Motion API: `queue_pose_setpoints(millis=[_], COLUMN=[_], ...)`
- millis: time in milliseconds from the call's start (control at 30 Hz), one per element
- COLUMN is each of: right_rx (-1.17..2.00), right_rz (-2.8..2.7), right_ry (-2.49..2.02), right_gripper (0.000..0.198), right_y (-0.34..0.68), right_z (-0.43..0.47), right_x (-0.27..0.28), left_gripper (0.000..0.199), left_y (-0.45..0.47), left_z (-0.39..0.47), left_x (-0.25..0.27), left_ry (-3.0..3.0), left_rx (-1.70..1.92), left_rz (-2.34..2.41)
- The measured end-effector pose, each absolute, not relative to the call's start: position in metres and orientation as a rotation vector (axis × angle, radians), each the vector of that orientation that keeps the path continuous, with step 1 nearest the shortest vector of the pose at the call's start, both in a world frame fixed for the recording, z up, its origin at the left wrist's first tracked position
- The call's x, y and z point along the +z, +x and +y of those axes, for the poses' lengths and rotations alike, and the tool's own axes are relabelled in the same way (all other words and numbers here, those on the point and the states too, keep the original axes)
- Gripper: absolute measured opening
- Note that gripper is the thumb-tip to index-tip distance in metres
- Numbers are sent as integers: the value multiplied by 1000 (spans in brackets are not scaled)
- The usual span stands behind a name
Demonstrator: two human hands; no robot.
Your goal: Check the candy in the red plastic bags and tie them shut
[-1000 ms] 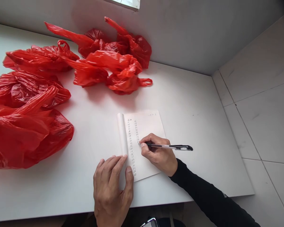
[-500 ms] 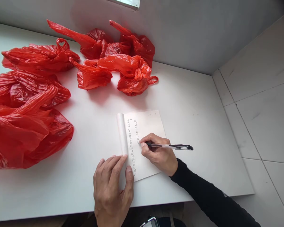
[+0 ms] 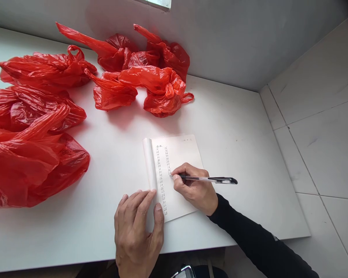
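Observation:
A notebook lies open on the white table, its left side rolled back. Two columns of handwritten two-digit numbers run down the page. My right hand is closed around a pen with a clear barrel and black cap end. The pen's tip meets the page by the lowest number of the second column. My left hand rests with fingers stretched out at the notebook's lower left, fingertips on the rolled edge and thumb beside the page.
Several red plastic bags, such as a knotted one and a large one, sit along the back and left of the white table. A grey wall rises behind. Tiled surface lies to the right.
Almost nothing differs. The view has shifted very slightly; both hands and the pen stay in practically the same place on the notebook.

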State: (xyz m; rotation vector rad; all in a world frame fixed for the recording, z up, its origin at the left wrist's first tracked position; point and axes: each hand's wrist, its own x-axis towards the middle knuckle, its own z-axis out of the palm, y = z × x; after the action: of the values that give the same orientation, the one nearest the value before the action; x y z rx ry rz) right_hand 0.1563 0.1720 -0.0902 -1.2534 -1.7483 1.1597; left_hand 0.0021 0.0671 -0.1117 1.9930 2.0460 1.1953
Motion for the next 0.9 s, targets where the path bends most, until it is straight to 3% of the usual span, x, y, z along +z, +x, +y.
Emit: queue_pose_setpoints(millis=[900], right_rx=[1155], right_rz=[-1745], right_ry=[-1229], right_gripper=[8], right_y=[156], right_z=[172], right_x=[-90], left_gripper=[38], left_y=[2], left_z=[68], left_x=[-112], left_ry=[1986], left_rx=[1201], left_rz=[2033])
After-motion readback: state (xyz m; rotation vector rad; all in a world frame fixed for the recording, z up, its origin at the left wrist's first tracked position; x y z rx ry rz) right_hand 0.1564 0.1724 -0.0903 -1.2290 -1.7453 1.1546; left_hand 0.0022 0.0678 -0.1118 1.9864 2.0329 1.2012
